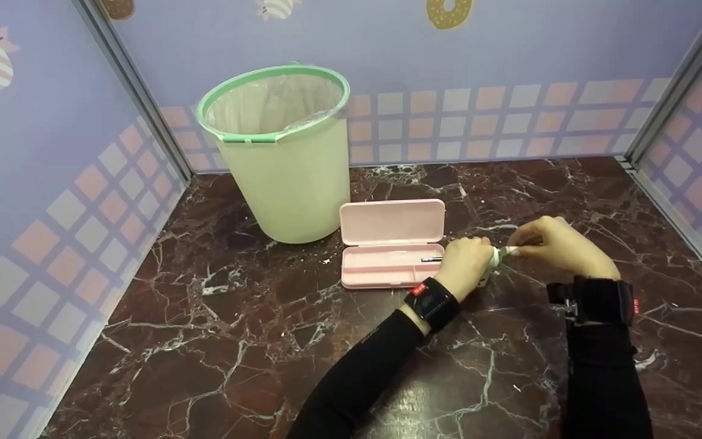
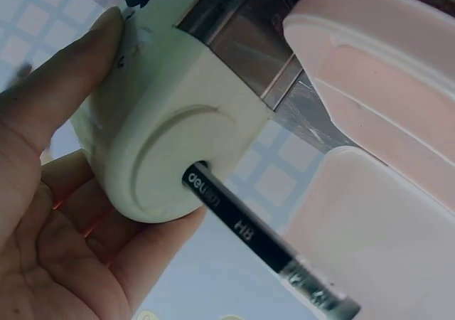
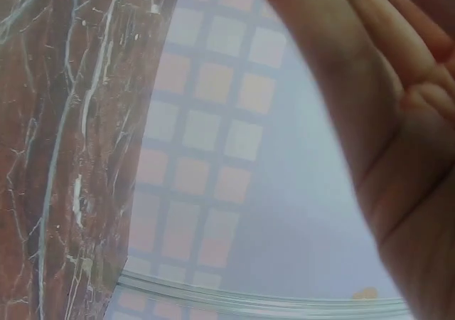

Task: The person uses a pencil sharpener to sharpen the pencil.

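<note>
My left hand (image 1: pixel 465 263) grips a cream-white crank pencil sharpener (image 2: pixel 153 149), thumb on one side and fingers on the other in the left wrist view. A black HB pencil (image 2: pixel 242 224) sticks out of the sharpener's round hole, its metal-banded end pointing away. A clear shavings drawer (image 2: pixel 245 46) shows on the sharpener's side. My right hand (image 1: pixel 561 249) pinches the small pale crank handle (image 1: pixel 512 250) at the sharpener's right end. In the right wrist view only part of that hand is visible; the handle is out of frame.
A pink pencil case (image 1: pixel 392 223) lies with its lid up, just left of the sharpener, partly behind my left hand. Behind it to the left stands a pale bin (image 1: pixel 302 177) with a green rim and a liner. Patterned panels (image 1: pixel 509 55) enclose the dark marbled tabletop (image 1: pixel 253 341).
</note>
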`<control>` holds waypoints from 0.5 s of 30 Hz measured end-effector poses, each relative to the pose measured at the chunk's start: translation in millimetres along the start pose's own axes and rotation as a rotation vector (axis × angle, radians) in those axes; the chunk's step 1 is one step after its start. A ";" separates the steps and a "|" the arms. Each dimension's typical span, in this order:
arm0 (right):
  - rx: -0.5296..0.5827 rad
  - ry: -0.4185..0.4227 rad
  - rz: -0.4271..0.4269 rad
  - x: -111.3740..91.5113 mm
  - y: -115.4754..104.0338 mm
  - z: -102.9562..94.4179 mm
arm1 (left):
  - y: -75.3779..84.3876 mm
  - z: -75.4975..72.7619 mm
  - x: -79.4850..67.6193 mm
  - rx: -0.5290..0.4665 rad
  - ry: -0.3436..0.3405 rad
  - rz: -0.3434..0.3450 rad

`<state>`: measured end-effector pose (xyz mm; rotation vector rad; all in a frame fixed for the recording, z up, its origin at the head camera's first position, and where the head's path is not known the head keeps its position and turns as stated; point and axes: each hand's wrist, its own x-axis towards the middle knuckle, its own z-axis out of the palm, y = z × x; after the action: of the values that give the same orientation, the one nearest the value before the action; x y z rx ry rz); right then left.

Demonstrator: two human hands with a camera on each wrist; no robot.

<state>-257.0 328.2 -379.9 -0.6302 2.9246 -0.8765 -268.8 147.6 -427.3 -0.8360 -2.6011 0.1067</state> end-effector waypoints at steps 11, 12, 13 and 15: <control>-0.056 0.329 -0.029 20.3 11.8 22.9 | -3.7 1.3 2.1 -0.023 -0.042 0.037; -0.060 0.343 -0.033 22.5 12.3 24.9 | -4.8 1.5 2.2 -0.021 -0.043 0.043; -0.064 0.356 -0.034 24.6 12.6 26.7 | -5.8 1.4 2.0 -0.020 -0.042 0.048; -0.067 0.375 -0.028 28.3 12.8 29.8 | -7.4 1.5 1.5 -0.017 -0.034 0.060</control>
<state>-283.7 311.5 -409.2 -0.5656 3.2957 -1.0013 -274.5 142.4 -426.7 -0.9258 -2.6124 0.1165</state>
